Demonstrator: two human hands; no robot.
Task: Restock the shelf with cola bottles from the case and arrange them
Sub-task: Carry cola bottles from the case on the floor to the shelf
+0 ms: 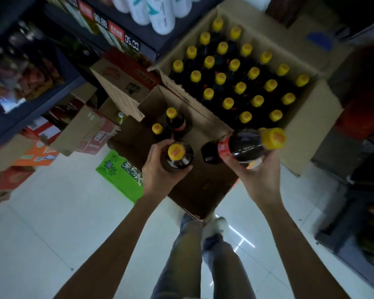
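Note:
My left hand grips an upright dark cola bottle with a yellow cap over a nearly empty cardboard case. My right hand holds a second cola bottle lying on its side, cap pointing right. Two more yellow-capped bottles stand in the far corner of that case. Behind it, a larger open case holds several rows of upright cola bottles.
Store shelves with price tags and white bottles run along the top left. Stacked cartons and a green carton sit on the white tiled floor to the left. My legs and shoes are below the case.

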